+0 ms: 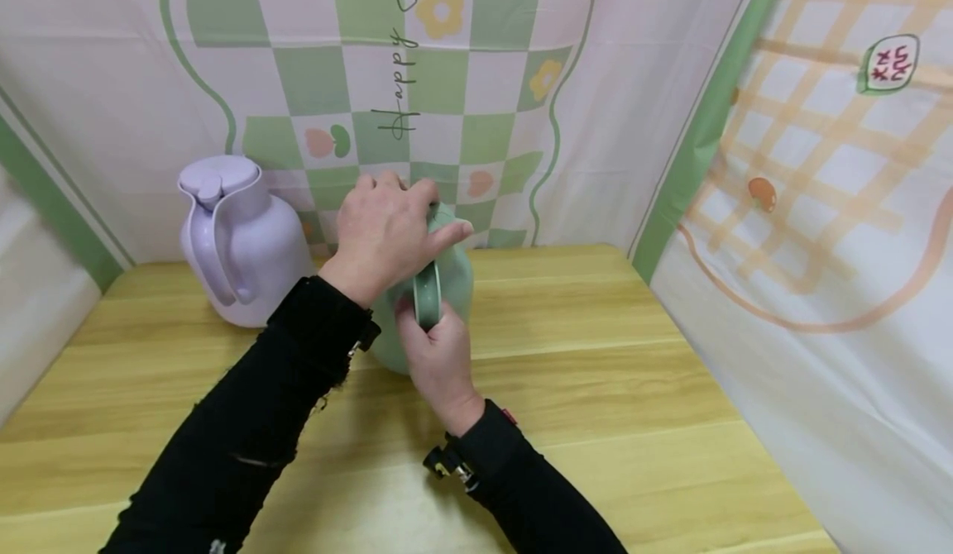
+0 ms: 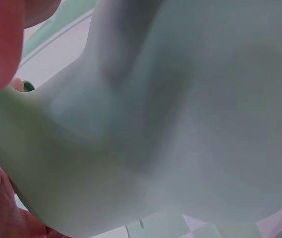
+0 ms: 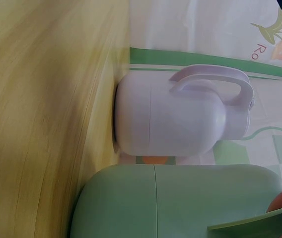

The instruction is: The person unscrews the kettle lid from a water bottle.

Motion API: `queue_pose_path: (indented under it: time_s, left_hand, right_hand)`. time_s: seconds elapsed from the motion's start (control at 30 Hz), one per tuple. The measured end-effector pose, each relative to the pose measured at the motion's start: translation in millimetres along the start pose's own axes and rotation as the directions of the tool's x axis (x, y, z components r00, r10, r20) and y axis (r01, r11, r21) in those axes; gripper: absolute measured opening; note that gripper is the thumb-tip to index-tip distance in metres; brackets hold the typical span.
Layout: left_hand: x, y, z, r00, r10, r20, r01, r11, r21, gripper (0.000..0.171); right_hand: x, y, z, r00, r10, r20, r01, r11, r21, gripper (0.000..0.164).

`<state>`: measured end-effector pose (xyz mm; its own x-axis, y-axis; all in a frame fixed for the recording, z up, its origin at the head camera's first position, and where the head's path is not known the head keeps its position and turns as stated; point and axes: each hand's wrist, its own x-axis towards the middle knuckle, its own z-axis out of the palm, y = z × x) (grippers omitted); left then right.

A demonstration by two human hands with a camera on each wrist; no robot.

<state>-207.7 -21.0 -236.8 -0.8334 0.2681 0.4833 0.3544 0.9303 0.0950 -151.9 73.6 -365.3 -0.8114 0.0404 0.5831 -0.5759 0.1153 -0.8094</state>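
Observation:
A pale green thermos jug (image 1: 459,277) stands on the wooden table in front of me, its handle (image 1: 428,296) turned towards me. My left hand (image 1: 387,227) grips its top from above, fingers bent over the far side and thumb stretched across to the right. The lid is hidden beneath this hand. Lower down, my right hand (image 1: 442,360) holds the handle, with the thumb along it. Close up in the left wrist view, the jug's smooth body (image 2: 190,124) fills most of the picture. The right wrist view shows the jug's side (image 3: 126,198) and base on the table.
A lilac thermos jug (image 1: 268,248) with its lid on stands behind and to the left of the green one. Patterned cloth (image 1: 499,58) hangs along the table's back edge, with more cloth (image 1: 804,207) at the right. The wooden table (image 1: 596,389) extends towards me.

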Motion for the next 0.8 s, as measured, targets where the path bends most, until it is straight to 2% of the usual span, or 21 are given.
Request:
queue_pose_path:
  time_s: [0.27, 0.47, 0.63, 0.8]
  left_hand:
    - [1.2, -0.2, 0.2, 1.000, -0.017, 0.007, 0.017, 1.000, 0.003, 0.067]
    - [-0.4, -2.8, -1.1, 1.000, 0.002, 0.000, -0.002, 1.000, -0.016, 0.068]
    - [-2.6, -6.7, -3.4, 0.999, 0.017, 0.032, -0.015, 0.997, -0.073, 0.067]
    - [-5.5, -13.4, -3.9, 0.995, 0.084, 0.052, -0.075, 0.984, -0.164, 0.064]
  right_hand:
    - [-0.4, 3.1, 0.4, 1.000, -0.023, 0.001, 0.023, 1.000, 0.010, 0.046]
    - [0.0, -19.5, -1.0, 0.999, -0.036, -0.001, 0.036, 0.999, 0.020, 0.044]
    - [-0.1, -31.9, -2.6, 0.999, -0.041, -0.005, 0.041, 0.999, 0.013, 0.043]
    - [0.2, -33.7, -3.0, 0.999, -0.033, -0.020, 0.033, 0.999, -0.008, 0.045]
